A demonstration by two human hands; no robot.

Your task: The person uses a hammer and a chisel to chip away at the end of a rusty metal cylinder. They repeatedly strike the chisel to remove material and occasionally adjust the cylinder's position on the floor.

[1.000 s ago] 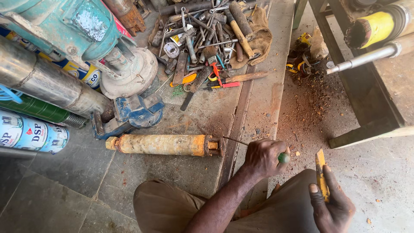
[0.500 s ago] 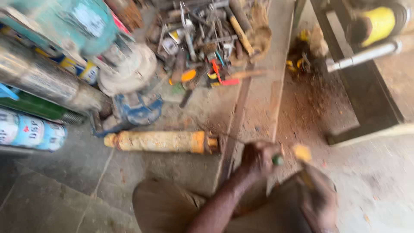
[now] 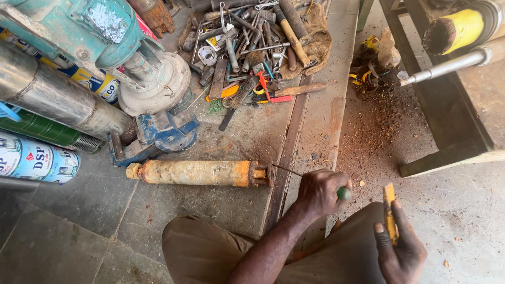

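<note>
Looking down from the head camera, a person sits on the floor with both knees up. Their left hand (image 3: 323, 192) is curled tight around a screwdriver (image 3: 310, 178) with a green handle. Its thin metal tip points at the end of a rusty yellow pipe part (image 3: 197, 173), maybe to pick or pry there. That part lies flat on the stone floor (image 3: 68, 231), just in front of the knees, so it is easy to reach. The right hand (image 3: 402, 252) pinches a flat yellow tool (image 3: 389, 218) between thumb and fingers and holds it up, away from the pipe part. Farther back sits a messy pile of tools (image 3: 252, 47) on a cloth. A blue vise (image 3: 155, 134) rests near big metal cylinders (image 3: 52, 100) on the left.
</note>
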